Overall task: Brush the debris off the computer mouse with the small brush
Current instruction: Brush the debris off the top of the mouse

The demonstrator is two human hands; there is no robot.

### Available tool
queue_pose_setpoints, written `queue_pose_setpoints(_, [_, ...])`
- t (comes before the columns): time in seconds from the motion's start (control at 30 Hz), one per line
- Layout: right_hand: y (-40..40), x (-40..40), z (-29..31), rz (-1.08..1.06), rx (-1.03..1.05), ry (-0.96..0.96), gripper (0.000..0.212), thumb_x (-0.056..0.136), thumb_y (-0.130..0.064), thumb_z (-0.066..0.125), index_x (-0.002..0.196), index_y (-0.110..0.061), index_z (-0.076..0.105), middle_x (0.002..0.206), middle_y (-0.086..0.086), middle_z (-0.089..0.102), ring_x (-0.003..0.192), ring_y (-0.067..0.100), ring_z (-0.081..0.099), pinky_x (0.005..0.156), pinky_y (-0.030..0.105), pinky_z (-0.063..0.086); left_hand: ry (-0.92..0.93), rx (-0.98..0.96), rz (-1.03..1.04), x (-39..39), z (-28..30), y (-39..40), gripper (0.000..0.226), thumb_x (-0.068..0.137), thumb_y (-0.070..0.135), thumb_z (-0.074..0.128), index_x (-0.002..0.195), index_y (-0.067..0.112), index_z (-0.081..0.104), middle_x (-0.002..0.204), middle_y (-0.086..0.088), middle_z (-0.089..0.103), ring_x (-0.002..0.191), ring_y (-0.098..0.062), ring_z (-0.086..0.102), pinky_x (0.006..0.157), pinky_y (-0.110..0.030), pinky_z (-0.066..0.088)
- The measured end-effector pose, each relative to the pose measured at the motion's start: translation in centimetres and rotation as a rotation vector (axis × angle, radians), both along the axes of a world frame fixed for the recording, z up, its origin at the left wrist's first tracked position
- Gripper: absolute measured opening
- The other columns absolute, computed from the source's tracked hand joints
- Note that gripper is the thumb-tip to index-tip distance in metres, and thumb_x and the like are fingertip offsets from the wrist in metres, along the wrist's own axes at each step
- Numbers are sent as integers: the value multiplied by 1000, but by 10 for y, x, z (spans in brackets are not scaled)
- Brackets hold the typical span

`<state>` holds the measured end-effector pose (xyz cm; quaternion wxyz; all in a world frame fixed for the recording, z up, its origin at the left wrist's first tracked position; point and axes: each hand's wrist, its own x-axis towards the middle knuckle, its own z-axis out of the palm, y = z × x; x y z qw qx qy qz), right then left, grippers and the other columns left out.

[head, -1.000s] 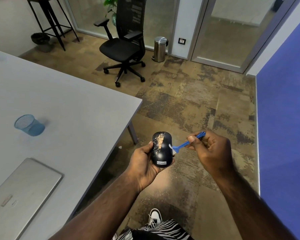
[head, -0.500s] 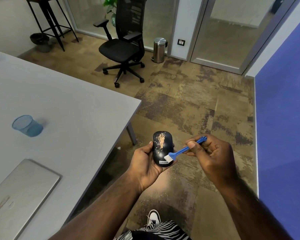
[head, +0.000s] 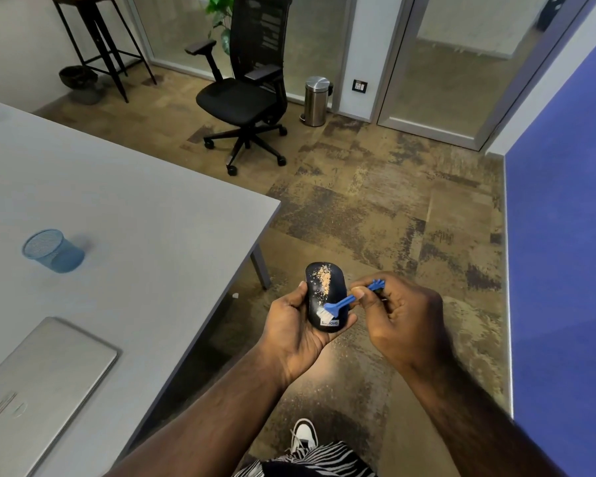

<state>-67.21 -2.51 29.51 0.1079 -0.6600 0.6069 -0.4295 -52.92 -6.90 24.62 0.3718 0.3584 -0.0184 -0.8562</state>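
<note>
A black computer mouse (head: 313, 293) rests in the palm of my left hand (head: 295, 330), held over the floor just off the table corner. A streak of tan debris (head: 325, 279) runs down the mouse's top, with specks scattered around it. My right hand (head: 398, 316) pinches a small blue brush (head: 350, 299) by its handle. The white bristles (head: 325, 312) press on the near end of the mouse, just above its white label.
A grey table (head: 145, 208) fills the left, with a blue mesh cup (head: 54, 251) and a closed silver laptop (head: 45, 380) on it. A black office chair (head: 246, 94), a steel bin (head: 315, 99) and a stool (head: 97, 36) stand farther back. A blue wall (head: 565, 235) lies right.
The brush has moved left and down, from beside the mouse's right edge onto its near end. My right hand came closer to the left one. The debris streak looks unchanged.
</note>
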Motion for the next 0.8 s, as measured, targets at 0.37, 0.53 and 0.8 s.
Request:
queue_pose_setpoints(0.37, [-33,-24,-5,-274,27,10,8,89,-11,68,91,-7,74,65,-1,66,47,-1,47,43,7,35,49,30,-20,3,-2,1,53,100,36,32,130,-2,52,126,-27,58,100,-39,61,83,-49,54])
queue_pose_setpoints(0.53, [-18,-20,6,-177,26,-185,6,88,-17,68,90,-13,73,65,5,70,56,28,69,47,49,56,18,21,10,6,-1,-2,49,100,35,33,125,-1,55,133,-27,56,100,-38,62,85,-49,52])
queue_pose_setpoints(0.8, [-10,-2,-3,-76,100,-91,5,86,-11,71,87,-7,74,63,-4,67,46,-4,55,45,6,35,27,-1,6,3,1,-2,50,101,36,31,126,0,56,131,-26,59,112,-38,59,98,-52,44])
